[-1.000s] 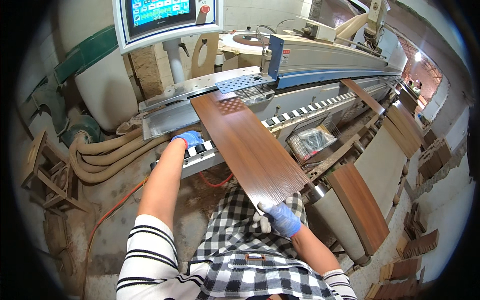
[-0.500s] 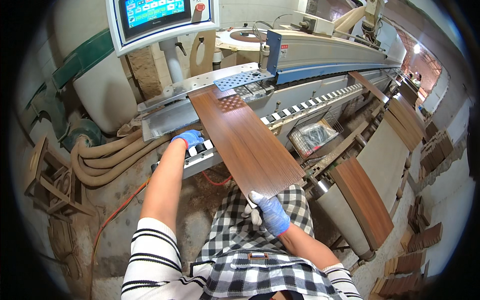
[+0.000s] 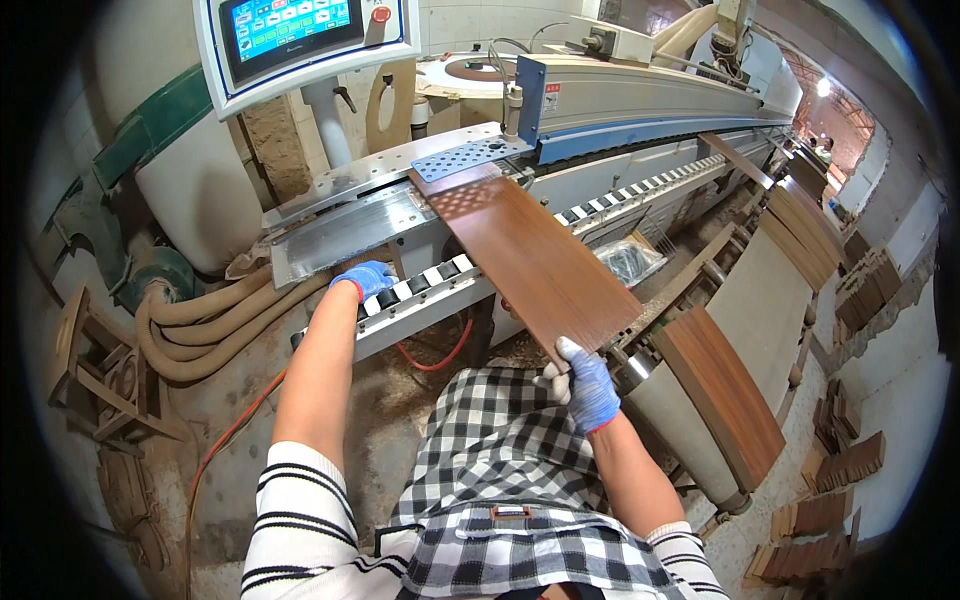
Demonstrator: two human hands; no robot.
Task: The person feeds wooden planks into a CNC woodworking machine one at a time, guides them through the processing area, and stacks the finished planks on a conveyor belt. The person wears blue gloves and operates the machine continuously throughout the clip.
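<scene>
A long brown wood-grain board (image 3: 545, 265) lies slantwise over the roller rail, its far end under the blue perforated plate (image 3: 470, 160) of the machine. My right hand (image 3: 590, 390), in a blue and grey-white glove, grips the board's near right corner, thumb on top and fingers beneath. My left hand (image 3: 364, 279), in a blue glove, rests at the left end of the rail (image 3: 410, 308) with black and white rollers, apart from the board. Its fingers look loosely stretched, holding nothing visible, though the fingertips are partly hidden.
A control screen (image 3: 290, 30) stands at the upper left. To the right, stacked brown boards (image 3: 725, 400) lie on a roller conveyor (image 3: 690, 430). Ribbed hoses (image 3: 210, 330), a wooden stool (image 3: 105, 370) and a red hose (image 3: 235, 425) are at the left. More boards (image 3: 850, 475) lean far right.
The board has shifted right along the rollers with my right hand at its near end. My left hand stays beside the rail. The view has turned slightly.
</scene>
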